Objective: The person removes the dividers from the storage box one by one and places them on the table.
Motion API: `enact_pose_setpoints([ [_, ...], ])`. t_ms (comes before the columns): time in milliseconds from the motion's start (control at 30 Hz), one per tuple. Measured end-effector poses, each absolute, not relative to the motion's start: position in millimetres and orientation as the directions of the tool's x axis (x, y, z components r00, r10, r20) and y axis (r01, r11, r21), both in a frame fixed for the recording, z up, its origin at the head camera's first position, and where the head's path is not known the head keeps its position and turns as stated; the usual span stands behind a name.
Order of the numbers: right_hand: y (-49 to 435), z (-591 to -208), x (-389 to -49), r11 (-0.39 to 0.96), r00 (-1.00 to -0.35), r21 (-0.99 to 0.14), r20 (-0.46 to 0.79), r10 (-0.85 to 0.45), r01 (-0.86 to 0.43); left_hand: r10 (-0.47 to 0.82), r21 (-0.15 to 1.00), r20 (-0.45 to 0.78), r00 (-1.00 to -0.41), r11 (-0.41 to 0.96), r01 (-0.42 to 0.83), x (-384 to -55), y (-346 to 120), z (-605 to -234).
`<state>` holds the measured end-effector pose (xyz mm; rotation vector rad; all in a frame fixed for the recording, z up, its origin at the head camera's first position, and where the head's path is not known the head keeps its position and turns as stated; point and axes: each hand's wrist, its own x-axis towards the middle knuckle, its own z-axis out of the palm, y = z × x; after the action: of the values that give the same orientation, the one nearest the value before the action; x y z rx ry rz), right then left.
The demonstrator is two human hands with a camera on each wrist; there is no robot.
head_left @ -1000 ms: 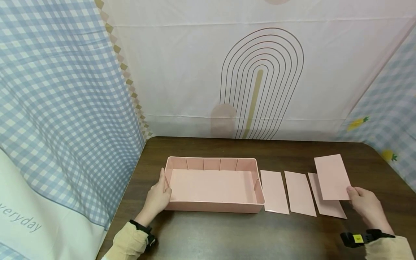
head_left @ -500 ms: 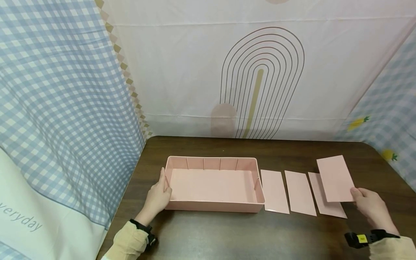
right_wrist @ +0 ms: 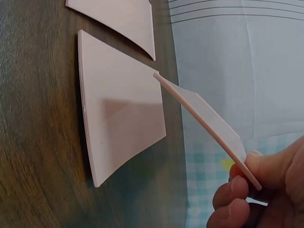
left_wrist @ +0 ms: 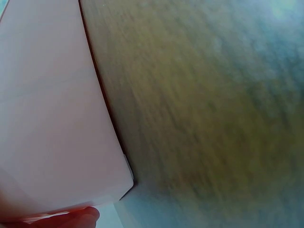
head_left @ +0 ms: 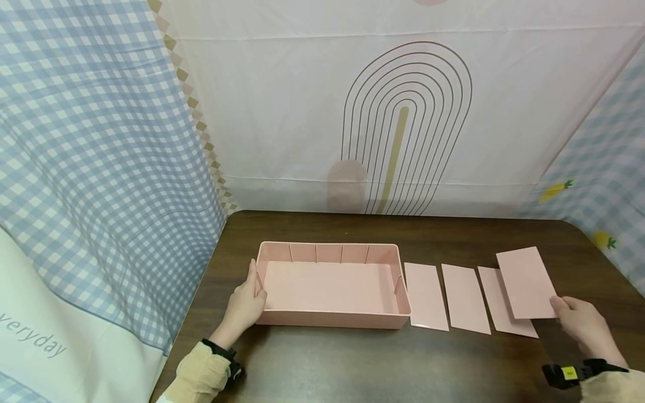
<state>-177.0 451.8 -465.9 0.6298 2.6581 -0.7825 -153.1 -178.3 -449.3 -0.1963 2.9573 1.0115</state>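
Note:
A shallow pink rectangular box (head_left: 332, 320) stands on the table with its open side up. My left hand (head_left: 244, 305) holds the box at its left end, with the index finger along the end wall. In the left wrist view a fingertip (left_wrist: 78, 218) shows by the box's outer wall (left_wrist: 52, 118). On the right, my right hand (head_left: 584, 324) pinches a thin pink panel (head_left: 526, 282) by its near right corner, thumb against one face. The panel (right_wrist: 204, 116) is tilted and raised over the rightmost panel (head_left: 506, 313) lying on the table.
Two more pink panels, one (head_left: 426, 296) beside the box and another (head_left: 466, 299) in the middle, lie flat in the row. All rest on a dark brown wooden table (head_left: 363, 364). Behind it hangs a white cloth (head_left: 282, 112); blue checked cloth (head_left: 101, 140) covers the left side.
My right hand has moved slightly right and toward me with the pink panel, uncovering more of the panel beneath. The left hand and the box have stayed in place.

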Motion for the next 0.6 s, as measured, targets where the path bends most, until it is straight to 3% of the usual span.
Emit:
enact_pose_setpoints([
  [267, 498.1, -519.4, -194.5, 0.768, -0.861, -0.412, -0.369, 0.351, 0.49, -0.106, 0.61, -0.043, -0.993, 0.785, -0.11, -152.6, -178.2, -449.3],
  [600, 498.6, -522.1, -189.6, 0.752, -0.839, -0.404, -0.405, 0.363, 0.521, -0.088, 0.606, -0.035, -0.996, 0.79, -0.091, -150.4, -176.7, -446.2],
])
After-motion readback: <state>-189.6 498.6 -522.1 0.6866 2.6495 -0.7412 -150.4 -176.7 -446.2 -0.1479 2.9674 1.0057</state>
